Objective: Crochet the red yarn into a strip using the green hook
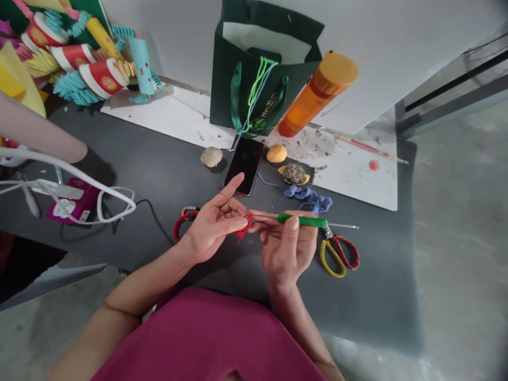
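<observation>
Between thumb and fingers, my left hand pinches a small piece of red crochet, its index finger raised with a strand of red yarn near it. My right hand grips a crochet hook by its green handle; the hook's tip meets the red piece. Scissors with one yellow and one red handle lie just right of that hand. Beyond it rests a blue-purple crocheted strip. A red band with beads shows beside my left wrist.
A phone lies ahead of my hands, near balls of beige yarn and yellow yarn and a small crocheted turtle-like piece. Behind stand a green paper bag and an orange bottle. A purple power strip with cables is at left.
</observation>
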{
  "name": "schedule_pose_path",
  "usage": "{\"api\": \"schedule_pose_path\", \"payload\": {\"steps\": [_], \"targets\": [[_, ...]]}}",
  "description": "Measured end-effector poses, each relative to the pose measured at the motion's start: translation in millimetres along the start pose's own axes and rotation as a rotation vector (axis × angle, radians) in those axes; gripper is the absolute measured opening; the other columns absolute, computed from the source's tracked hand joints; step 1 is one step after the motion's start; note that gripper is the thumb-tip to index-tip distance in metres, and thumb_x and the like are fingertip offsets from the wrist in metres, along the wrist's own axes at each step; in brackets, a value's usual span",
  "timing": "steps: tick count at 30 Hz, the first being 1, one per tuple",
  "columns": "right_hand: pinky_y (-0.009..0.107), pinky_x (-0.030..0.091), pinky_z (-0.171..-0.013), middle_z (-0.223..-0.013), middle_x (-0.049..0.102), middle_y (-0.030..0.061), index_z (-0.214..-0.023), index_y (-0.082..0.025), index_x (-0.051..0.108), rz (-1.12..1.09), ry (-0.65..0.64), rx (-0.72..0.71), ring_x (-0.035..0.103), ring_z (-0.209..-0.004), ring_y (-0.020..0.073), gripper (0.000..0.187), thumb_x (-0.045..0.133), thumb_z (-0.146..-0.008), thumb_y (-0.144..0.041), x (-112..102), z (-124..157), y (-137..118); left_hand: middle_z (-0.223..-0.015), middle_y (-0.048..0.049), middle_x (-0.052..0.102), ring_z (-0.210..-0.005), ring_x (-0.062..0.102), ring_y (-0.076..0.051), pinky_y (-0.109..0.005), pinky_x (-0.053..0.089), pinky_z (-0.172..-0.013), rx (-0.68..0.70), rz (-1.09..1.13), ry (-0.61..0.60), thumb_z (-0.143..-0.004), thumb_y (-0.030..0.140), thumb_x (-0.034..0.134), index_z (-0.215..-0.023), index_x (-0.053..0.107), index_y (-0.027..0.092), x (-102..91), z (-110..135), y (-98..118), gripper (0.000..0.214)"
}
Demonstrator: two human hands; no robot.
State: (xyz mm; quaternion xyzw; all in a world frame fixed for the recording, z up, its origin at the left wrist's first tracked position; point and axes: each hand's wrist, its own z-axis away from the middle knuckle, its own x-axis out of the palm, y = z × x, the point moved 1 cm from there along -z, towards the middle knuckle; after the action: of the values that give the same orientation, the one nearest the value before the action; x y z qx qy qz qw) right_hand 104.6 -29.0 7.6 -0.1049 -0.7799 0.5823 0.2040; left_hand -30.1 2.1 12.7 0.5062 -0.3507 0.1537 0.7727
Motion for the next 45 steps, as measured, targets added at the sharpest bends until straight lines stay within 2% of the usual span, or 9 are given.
{"api": "schedule_pose_path", "payload": {"steps": [10,17,21,25,31,33,35,39,45], "targets": [[0.031,0.049,-0.044,-0.074,0.073,-0.0035,-0.102,-0.033,0.059,-0.036,0.007,-0.018,0.072,-0.051,0.0185,0.004,0.058,-0.106,-0.035,-2.8,0.7,-1.4,-0.08,0.0052,0.069,-0.07,0.061,-0.008,-0.023,0.053,-0.073,-0.034,0.057,-0.038,-0.071,0.016,0.092,-0.142,0.072,0.032,-0.7,-0.9,1.9,0.075],[0.024,0.036,-0.037,-0.062,0.074,-0.0051,-0.094,-0.028,0.057,-0.127,-0.08,0.204,0.063,-0.04,0.0137,0.021,0.06,-0.104,-0.046,-0.7,-4.2,-3.8,-0.077,0.0045,0.072,-0.069,0.068,-0.01,-0.024,0.056,-0.073,-0.089,0.182,-0.174,-0.074,0.021,0.094,-0.126,0.082,0.035,3.3,-2.1,4.9,0.055],[0.025,0.05,-0.046,-0.061,0.074,-0.0079,-0.097,-0.029,0.06,-0.212,-0.091,0.28,0.064,-0.042,0.0136,0.021,0.065,-0.1,-0.049,0.9,-2.4,-0.6,-0.075,0.0054,0.07,-0.067,0.071,-0.011,-0.025,0.055,-0.071,-0.004,0.111,-0.17,-0.075,0.019,0.094,-0.128,0.08,0.038,3.8,-1.6,3.5,0.058],[0.029,0.06,-0.057,-0.071,0.079,-0.0058,-0.092,-0.029,0.063,-0.179,-0.071,0.19,0.069,-0.053,0.0145,0.023,0.074,-0.094,-0.049,5.2,0.0,3.6,-0.081,0.0043,0.07,-0.07,0.069,-0.009,-0.024,0.055,-0.072,-0.003,0.034,-0.091,-0.075,0.02,0.095,-0.135,0.077,0.035,2.7,0.2,-2.1,0.064],[0.023,0.049,-0.048,-0.081,0.084,-0.0033,-0.091,-0.027,0.067,-0.11,-0.036,0.057,0.07,-0.054,0.0119,0.016,0.077,-0.094,-0.039,5.4,-3.7,4.1,-0.09,0.0045,0.069,-0.072,0.061,-0.006,-0.022,0.052,-0.073,0.037,0.023,0.038,-0.078,0.024,0.094,-0.145,0.07,0.033,2.8,2.7,-8.5,0.072],[0.024,0.052,-0.05,-0.083,0.085,-0.002,-0.094,-0.027,0.069,-0.045,-0.058,0.015,0.074,-0.06,0.0132,0.009,0.074,-0.097,-0.034,2.2,-4.9,3.5,-0.088,0.0053,0.069,-0.073,0.061,-0.006,-0.021,0.052,-0.074,0.065,0.04,0.057,-0.079,0.027,0.094,-0.146,0.068,0.033,3.3,3.3,-9.8,0.072],[0.029,0.061,-0.062,-0.091,0.087,0.0003,-0.098,-0.027,0.074,0.074,-0.113,-0.125,0.081,-0.074,0.0171,0.003,0.074,-0.096,-0.025,-0.6,-4.9,2.7,-0.088,0.0054,0.07,-0.074,0.061,-0.006,-0.021,0.052,-0.075,0.075,0.046,0.075,-0.078,0.027,0.094,-0.149,0.066,0.032,4.0,3.6,-10.5,0.077],[0.04,0.068,-0.074,-0.104,0.088,0.0027,-0.106,-0.03,0.079,0.269,-0.162,-0.434,0.085,-0.09,0.0229,0.024,0.078,-0.089,-0.012,-0.9,-0.3,2.7,-0.081,0.0052,0.069,-0.073,0.061,-0.007,-0.021,0.051,-0.073,0.028,0.09,0.076,-0.078,0.024,0.093,-0.147,0.068,0.026,5.8,3.5,-8.8,0.074],[0.034,0.063,-0.068,-0.085,0.08,0.0005,-0.097,-0.024,0.075,0.176,0.029,-0.158,0.08,-0.074,0.0186,0.004,0.076,-0.095,-0.027,-0.5,5.5,5.2,-0.085,0.0044,0.073,-0.077,0.064,-0.008,-0.022,0.052,-0.079,-0.062,0.187,0.013,-0.08,0.02,0.091,-0.14,0.073,0.028,3.9,3.6,-7.2,0.064]]}}
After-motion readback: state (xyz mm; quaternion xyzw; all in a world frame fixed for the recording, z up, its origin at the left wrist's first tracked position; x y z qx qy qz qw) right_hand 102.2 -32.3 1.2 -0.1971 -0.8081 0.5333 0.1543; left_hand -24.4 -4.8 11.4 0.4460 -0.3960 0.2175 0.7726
